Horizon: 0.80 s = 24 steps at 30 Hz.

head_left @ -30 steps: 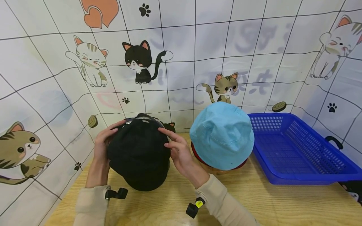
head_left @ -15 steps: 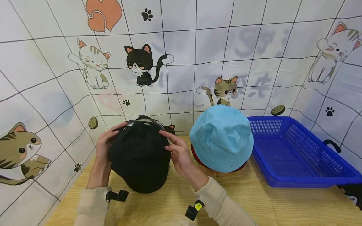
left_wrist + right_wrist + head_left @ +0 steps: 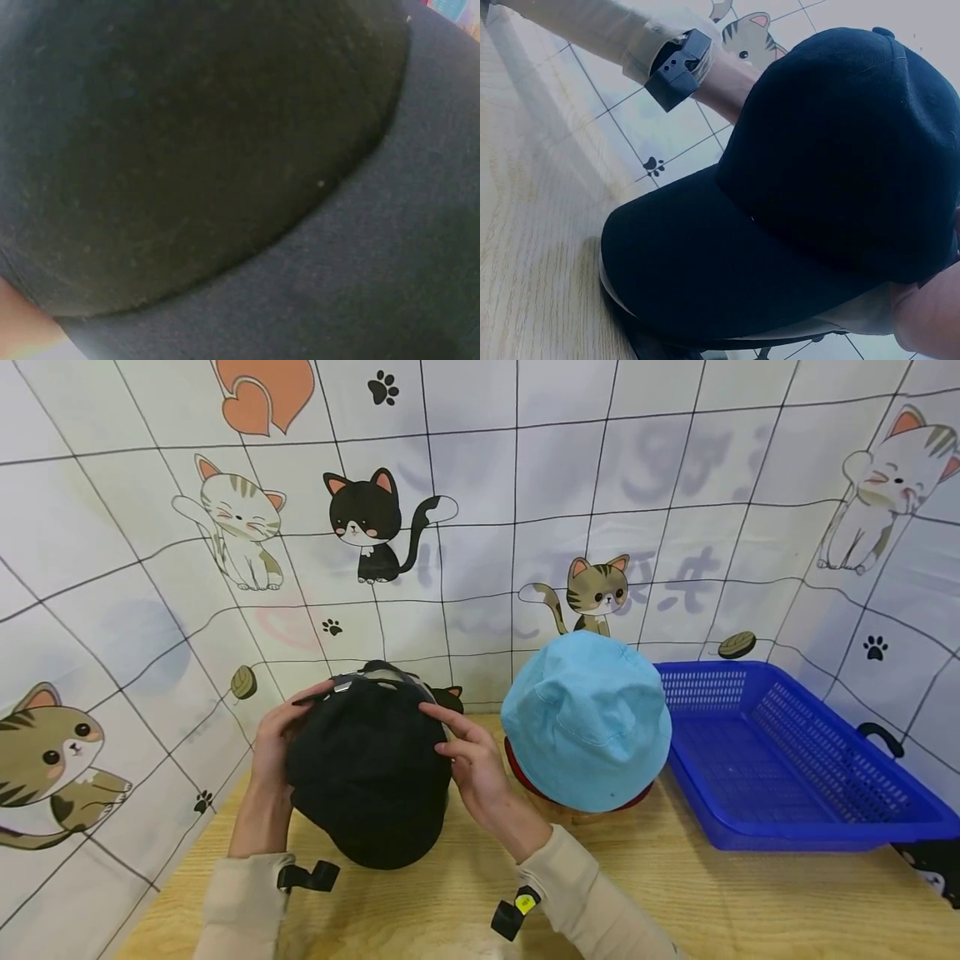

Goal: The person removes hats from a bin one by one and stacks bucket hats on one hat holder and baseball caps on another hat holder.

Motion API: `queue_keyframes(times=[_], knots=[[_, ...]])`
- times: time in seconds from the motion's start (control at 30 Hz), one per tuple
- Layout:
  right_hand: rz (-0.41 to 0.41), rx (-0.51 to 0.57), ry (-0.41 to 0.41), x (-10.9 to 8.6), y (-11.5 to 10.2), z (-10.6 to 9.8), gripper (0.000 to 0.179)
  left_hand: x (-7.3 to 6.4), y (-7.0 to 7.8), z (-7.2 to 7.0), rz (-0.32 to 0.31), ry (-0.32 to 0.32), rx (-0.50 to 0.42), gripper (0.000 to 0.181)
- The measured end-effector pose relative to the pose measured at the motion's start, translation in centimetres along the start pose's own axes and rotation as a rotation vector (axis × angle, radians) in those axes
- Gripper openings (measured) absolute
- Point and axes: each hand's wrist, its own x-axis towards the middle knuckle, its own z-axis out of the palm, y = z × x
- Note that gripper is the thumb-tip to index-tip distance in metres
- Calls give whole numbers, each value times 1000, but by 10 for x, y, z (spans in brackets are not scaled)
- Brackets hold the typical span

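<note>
A black baseball cap [image 3: 371, 768] sits over other caps on the wooden table, its brim toward me in the head view. Light and dark edges of the caps beneath show behind it and, in the right wrist view, below the black cap [image 3: 832, 150]. My left hand [image 3: 276, 735] holds its left side, fingertips at the back edge and thumb hidden. On the other side my right hand [image 3: 480, 772] holds it, index finger and thumb against the fabric. The black cap [image 3: 187, 165] fills the left wrist view.
A light blue bucket hat [image 3: 588, 722] rests on a red-edged hat [image 3: 525, 777] to the right. Beside them stands a blue perforated plastic basket [image 3: 757, 768]. A cat-printed sheet [image 3: 480, 552] backs the wooden table [image 3: 420, 914].
The head view tilts slightly up and back down. Both hands and the black cap keep nearly the same position.
</note>
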Motion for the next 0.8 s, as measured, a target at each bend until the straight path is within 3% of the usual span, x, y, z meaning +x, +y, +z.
queue_keyframes(times=[0.37,0.8], knots=[[-3,2,-8,2,2,-3,56,-1,-2,-4,-43,-6,-83,42],[1,15,12,1,0,-1,55,0,1,-3,-53,10,-63,41]])
